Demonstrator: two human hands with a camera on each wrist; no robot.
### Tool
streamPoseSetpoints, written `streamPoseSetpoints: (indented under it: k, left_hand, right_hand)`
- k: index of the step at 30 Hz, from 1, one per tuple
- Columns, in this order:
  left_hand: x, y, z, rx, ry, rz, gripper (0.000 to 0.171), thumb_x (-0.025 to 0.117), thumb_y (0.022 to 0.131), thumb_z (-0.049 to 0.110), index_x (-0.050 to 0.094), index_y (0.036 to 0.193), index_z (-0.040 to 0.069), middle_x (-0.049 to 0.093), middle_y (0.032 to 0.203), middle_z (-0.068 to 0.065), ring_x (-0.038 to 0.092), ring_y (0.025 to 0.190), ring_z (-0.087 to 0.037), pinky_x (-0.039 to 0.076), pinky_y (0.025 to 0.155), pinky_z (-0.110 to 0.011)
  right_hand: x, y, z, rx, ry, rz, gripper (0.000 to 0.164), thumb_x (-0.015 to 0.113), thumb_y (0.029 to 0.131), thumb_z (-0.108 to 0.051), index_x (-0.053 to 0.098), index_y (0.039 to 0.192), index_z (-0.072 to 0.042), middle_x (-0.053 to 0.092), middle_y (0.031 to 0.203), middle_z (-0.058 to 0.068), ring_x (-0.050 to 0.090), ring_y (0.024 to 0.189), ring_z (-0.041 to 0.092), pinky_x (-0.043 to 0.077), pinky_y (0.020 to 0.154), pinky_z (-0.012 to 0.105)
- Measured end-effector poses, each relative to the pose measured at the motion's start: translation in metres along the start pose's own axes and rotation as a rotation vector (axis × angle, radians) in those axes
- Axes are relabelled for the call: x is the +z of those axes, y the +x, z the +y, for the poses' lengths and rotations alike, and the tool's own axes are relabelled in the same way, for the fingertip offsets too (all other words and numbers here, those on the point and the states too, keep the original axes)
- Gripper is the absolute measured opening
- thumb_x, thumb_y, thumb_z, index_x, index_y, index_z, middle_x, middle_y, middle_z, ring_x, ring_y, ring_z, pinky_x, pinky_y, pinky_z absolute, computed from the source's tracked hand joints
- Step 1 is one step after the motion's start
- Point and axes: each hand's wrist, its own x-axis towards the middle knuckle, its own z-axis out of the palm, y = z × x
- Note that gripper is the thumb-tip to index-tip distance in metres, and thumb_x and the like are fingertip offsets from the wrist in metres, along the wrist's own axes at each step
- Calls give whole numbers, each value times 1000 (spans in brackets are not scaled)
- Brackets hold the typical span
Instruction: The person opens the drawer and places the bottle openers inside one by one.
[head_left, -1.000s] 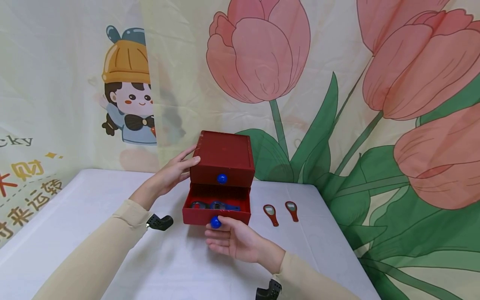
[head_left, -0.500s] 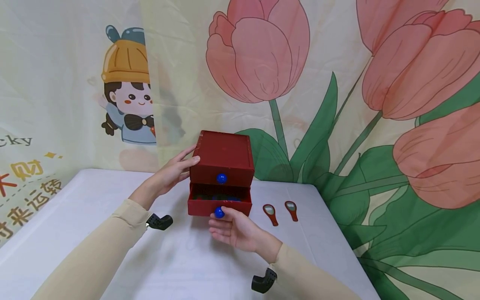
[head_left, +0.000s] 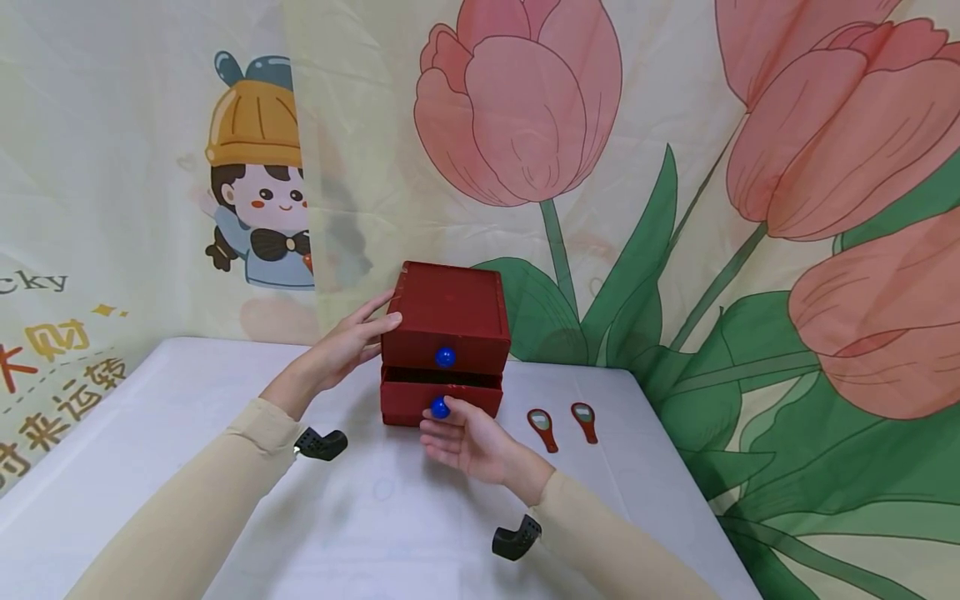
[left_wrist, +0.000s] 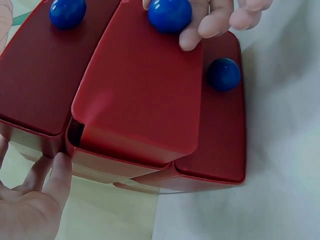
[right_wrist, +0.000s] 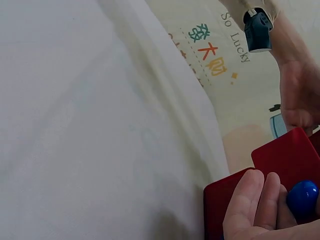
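A dark red box with stacked drawers (head_left: 450, 304) stands on the table. Its left side is held by my left hand (head_left: 341, 350), the fingers lying straight along the side and the thumb at the top edge. The drawer below the top one (left_wrist: 145, 85) sticks out a little, with a dark gap above its front. My right hand (head_left: 476, 442) pinches that drawer's round blue knob (head_left: 440, 407) between thumb and fingers. In the left wrist view, another drawer with a blue knob (left_wrist: 223, 74) sits beneath it. The inside of the pulled-out drawer is hidden.
Two small red spoon-shaped things (head_left: 542, 430) with pale windows lie to the right of the box. A white cloth covers the table (head_left: 360, 533). Behind it hangs a printed backdrop (head_left: 517, 108) with tulips.
My right hand has moved away from me, pushing the drawer most of the way into the box. The blue things inside it have gone out of sight. My left hand stays in place.
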Motion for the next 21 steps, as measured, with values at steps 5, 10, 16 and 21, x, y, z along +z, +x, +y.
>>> streamPoseSetpoints:
  k: [5, 10, 16, 21]
  left_hand:
    - [0, 0, 0, -5, -4, 4, 82, 59, 106, 50, 14, 172, 35, 26, 174, -11, 28, 157, -40, 23, 129, -59]
    - [1, 1, 1, 1, 5, 1, 81, 59, 106, 49, 13, 172, 34, 26, 174, -12, 28, 157, -41, 24, 129, -59]
    - [1, 2, 1, 3, 11, 1, 81, 58, 107, 49, 13, 172, 34, 27, 173, -12, 28, 157, -40, 24, 129, -59]
    - [0, 0, 0, 6, 9, 3, 81, 58, 107, 49, 13, 172, 34, 29, 173, -12, 28, 157, -40, 24, 129, -60]
  right_hand:
    - [-1, 9, -3, -15, 0, 14, 55, 57, 109, -45, 63, 141, -1, 65, 143, 19, 66, 128, 33, 53, 111, 42]
    - [-1, 15, -6, -26, 0, 22, 56, 56, 109, -44, 62, 143, 0, 66, 141, 18, 69, 119, 29, 53, 111, 43]
    - [-1, 19, -10, -29, 14, 23, 62, 55, 110, -43, 53, 151, 3, 65, 144, 19, 64, 131, 35, 50, 114, 45]
    - [-2, 22, -10, -28, 21, 32, 60, 56, 110, -43, 56, 149, 3, 66, 143, 19, 64, 130, 35, 50, 115, 45]
